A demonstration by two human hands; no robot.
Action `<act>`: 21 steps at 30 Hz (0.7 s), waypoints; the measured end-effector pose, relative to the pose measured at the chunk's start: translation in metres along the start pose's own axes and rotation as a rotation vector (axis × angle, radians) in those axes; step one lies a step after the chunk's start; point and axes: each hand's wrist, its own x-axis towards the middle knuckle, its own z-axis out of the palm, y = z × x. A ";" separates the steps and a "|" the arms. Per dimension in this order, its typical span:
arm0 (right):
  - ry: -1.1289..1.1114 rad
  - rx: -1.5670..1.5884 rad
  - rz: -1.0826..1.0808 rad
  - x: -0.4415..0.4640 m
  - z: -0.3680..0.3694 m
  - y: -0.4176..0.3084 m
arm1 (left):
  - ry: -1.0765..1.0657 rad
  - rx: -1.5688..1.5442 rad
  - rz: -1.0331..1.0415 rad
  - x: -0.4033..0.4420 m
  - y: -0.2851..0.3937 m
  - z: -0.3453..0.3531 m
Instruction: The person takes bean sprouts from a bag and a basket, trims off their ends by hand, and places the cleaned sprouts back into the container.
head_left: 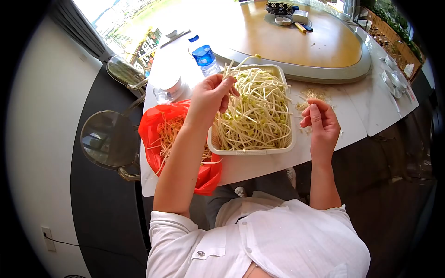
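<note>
My left hand (214,94) is closed around a few bean sprouts (228,70), held above the left side of a cream plastic basket (252,152). A heap of pale bean sprouts (259,109) with yellow-green heads fills that basket. To the right, my right hand (321,121) hovers with its fingers curled and thumb pressed to the fingertips; whatever they may hold is too small to make out. Just behind it, a small pile of thin root trimmings (308,98) lies on the table. Beneath my left forearm sits a red plastic bag (155,121) with more sprouts inside, partly hidden.
A water bottle (203,56) and a clear lidded container (169,88) stand at the back left of the white table (338,104). Beyond is a raised round turntable (301,44) carrying small items. Transparent chairs (107,139) are at the left.
</note>
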 end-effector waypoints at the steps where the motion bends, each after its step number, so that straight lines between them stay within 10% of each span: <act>1: 0.001 -0.003 0.001 0.000 -0.007 0.003 | -0.006 0.110 -0.024 0.007 0.000 0.002; 7: 0.075 -0.306 0.028 0.002 -0.042 0.018 | 0.064 0.653 0.033 0.030 -0.014 0.016; 9: 0.102 -0.437 -0.002 0.013 -0.059 0.031 | 0.231 1.009 0.394 0.026 -0.022 0.020; 15: 0.024 -1.159 -0.164 0.049 -0.086 0.065 | 0.226 0.981 0.236 0.005 -0.009 0.021; 21: -0.161 -1.071 -0.069 0.048 -0.068 0.062 | 0.193 0.724 0.402 -0.008 -0.007 -0.015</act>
